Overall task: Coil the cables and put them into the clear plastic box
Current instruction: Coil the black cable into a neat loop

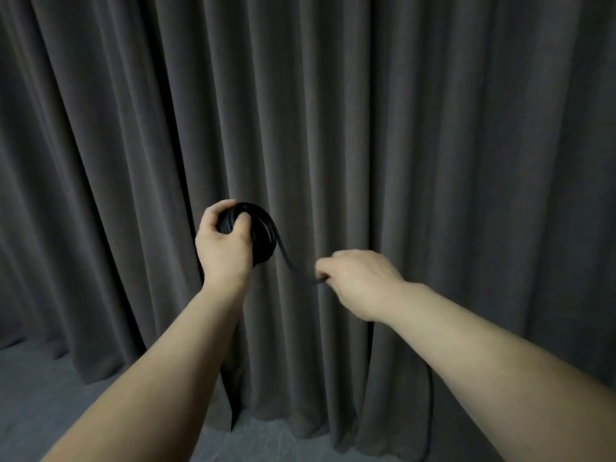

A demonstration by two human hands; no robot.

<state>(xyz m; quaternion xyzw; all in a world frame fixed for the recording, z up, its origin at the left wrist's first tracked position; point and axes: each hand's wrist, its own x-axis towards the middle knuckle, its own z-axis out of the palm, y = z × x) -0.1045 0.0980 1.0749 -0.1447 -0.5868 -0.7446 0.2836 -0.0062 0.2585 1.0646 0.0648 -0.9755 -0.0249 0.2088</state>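
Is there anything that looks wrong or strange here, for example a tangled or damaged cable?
Nothing stands out. The left hand grips a neat black cable coil, and the right hand pinches the free strand leading from it. No knot or damage shows. The clear box is not in view.

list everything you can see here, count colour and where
cable coil: one, black, held up in the left hand in front of the curtain
loose cable strand: one, black, running from the coil to the right hand
curtain: one, dark grey, pleated, filling the background
floor: grey, along the bottom edge
clear plastic box: none in view
left hand: one, gripping the coil
right hand: one, pinching the strand
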